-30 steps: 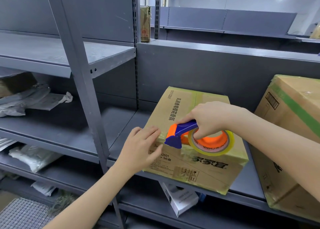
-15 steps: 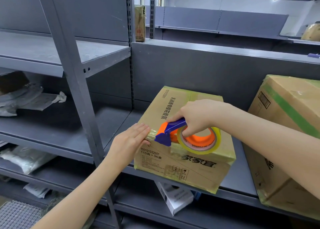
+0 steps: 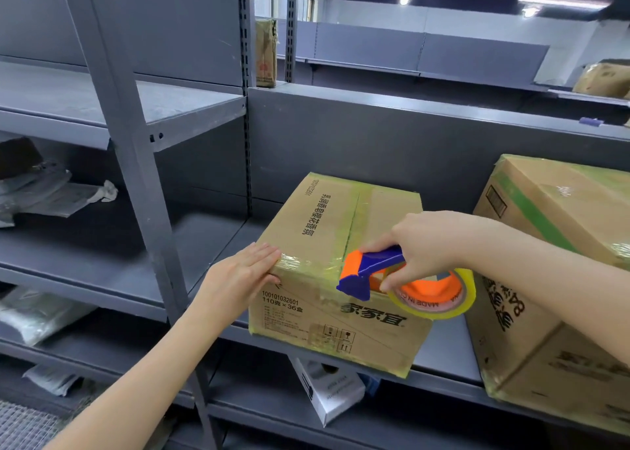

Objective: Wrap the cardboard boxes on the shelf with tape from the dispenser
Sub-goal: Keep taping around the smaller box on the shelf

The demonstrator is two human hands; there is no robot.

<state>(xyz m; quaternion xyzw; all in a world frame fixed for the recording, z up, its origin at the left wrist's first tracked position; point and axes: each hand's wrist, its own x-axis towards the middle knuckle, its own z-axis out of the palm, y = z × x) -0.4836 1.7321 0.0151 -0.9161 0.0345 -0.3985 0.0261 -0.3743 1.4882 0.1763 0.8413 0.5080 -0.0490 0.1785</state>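
A cardboard box [image 3: 327,224] with printed characters and yellowish tape along its edges sits on the grey shelf [image 3: 443,350], overhanging the front lip. My left hand [image 3: 238,279] presses flat, fingers straight, on the box's front-left top corner. My right hand [image 3: 422,245] grips the blue and orange tape dispenser [image 3: 368,272] at the box's front top edge. Its roll of clear tape [image 3: 443,296] hangs in front of the box's right side.
A larger taped cardboard box [image 3: 552,279] stands close on the right. A grey upright post [image 3: 136,163] rises left of my left hand. Plastic bags [image 3: 51,194] lie on the left shelves, and a small white carton [image 3: 334,391] sits on the shelf below.
The dispenser has slid right along the box's front top edge, leaving tape behind it. My left hand stayed pressed on the left corner.
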